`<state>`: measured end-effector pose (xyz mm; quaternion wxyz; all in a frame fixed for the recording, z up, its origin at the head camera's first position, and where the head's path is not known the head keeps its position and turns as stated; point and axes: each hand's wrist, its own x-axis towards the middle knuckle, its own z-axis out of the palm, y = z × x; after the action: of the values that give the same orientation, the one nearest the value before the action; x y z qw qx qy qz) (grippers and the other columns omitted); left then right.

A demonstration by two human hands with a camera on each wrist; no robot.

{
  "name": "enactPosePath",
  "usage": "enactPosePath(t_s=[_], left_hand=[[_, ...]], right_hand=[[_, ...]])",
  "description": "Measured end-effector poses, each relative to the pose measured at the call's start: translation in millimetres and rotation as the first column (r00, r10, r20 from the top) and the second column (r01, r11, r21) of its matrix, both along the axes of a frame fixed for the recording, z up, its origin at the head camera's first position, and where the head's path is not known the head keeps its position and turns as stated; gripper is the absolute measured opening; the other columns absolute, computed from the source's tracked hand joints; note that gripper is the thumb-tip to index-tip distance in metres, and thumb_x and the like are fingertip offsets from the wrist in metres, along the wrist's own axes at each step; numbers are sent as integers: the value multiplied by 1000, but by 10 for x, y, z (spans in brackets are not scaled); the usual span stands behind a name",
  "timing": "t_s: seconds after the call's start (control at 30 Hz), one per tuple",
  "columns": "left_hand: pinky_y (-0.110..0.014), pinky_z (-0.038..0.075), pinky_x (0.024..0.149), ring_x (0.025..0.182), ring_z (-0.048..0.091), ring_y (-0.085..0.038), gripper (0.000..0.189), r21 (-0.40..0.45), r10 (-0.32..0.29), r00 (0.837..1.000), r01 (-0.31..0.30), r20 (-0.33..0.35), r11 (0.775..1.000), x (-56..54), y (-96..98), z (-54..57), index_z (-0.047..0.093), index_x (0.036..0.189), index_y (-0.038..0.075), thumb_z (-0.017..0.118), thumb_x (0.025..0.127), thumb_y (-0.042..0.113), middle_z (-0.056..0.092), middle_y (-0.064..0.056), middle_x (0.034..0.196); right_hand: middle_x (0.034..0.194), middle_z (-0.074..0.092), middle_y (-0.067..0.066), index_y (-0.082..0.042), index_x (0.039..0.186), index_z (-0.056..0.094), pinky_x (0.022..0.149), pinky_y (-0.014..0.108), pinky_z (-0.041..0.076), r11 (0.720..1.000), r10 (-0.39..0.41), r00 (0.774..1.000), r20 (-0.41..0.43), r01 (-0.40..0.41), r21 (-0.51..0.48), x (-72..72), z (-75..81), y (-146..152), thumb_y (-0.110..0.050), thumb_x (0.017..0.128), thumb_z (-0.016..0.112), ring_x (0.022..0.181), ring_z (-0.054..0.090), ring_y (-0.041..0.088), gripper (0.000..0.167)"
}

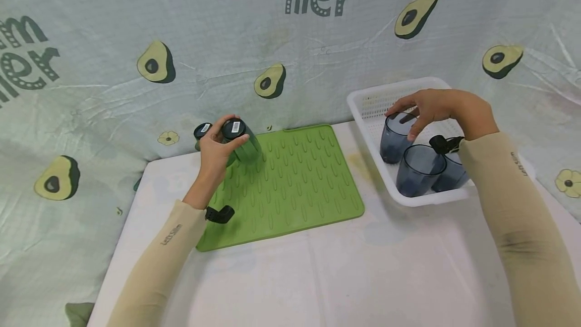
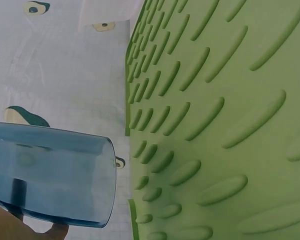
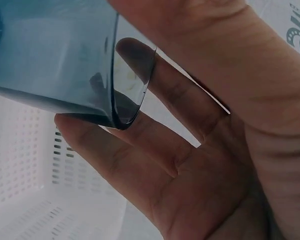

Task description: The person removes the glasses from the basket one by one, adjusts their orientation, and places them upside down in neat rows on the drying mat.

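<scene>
My left hand point(image 1: 214, 150) grips an upside-down blue-grey glass point(image 1: 247, 146) near its base, which bears a white barcode sticker. The glass is held over the back left of a green drying mat point(image 1: 295, 185); its open rim shows above the mat's ridges in the left wrist view. Behind that hand another upturned glass point(image 1: 202, 129) is partly hidden. On the right, my right hand point(image 1: 438, 107) holds an upright glass point(image 1: 394, 140) by its rim, thumb on one side and fingers on the other, inside a white basket point(image 1: 363, 115).
Two more upright glasses stand in the basket, one at the front point(image 1: 419, 173) and one beside it point(image 1: 451, 173), partly behind the right wrist. A white-covered table point(image 1: 290, 276) lies under everything. A cloth backdrop point(image 1: 218, 29) with avocado prints rises behind it.
</scene>
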<state>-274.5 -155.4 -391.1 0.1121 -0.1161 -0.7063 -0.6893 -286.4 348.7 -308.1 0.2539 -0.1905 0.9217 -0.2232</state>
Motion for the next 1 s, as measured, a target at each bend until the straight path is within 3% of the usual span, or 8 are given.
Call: enactPosePath(t_s=[0.17,0.37,0.63,0.83,1.0], left_hand=[[-27,54,95,124,60,-16,55,-18,10,1000,-10,-1,1000,-30,0,-54,63,138,17,81,87,6,64,-4,136],[-27,54,94,125,59,-17,56,-4,12,1000,-12,9,1000,-32,8,-92,62,140,16,81,88,5,63,-5,137],[-26,55,93,125,60,-18,57,22,-10,1000,10,-9,1000,-52,60,-73,61,140,14,80,88,3,61,-11,140],[-27,56,91,123,60,-18,57,34,-10,1000,11,-17,999,-43,45,-48,61,141,13,79,88,3,62,-9,139],[-26,56,89,121,61,-18,57,44,1,1000,-1,-6,999,-30,18,-64,61,140,14,80,88,4,63,-8,136]], right_hand=[[157,37,24,-5,152,46,103,55,49,1000,6,1000,4,-6,-25,-11,1,-22,-21,75,92,136,47,46,91],[162,32,18,-12,156,41,108,60,42,996,-5,997,76,12,-90,40,-6,-13,-21,81,88,143,38,45,89],[165,21,20,-13,160,32,110,66,37,987,24,993,115,-5,-162,105,-13,119,-18,89,81,147,26,51,86],[168,8,23,-9,162,24,109,64,40,974,71,982,175,-30,-227,49,-36,170,-10,87,81,147,18,56,95],[165,17,24,-5,161,27,108,61,42,972,82,987,138,-48,-231,-18,-70,169,-8,85,83,146,25,55,94]])
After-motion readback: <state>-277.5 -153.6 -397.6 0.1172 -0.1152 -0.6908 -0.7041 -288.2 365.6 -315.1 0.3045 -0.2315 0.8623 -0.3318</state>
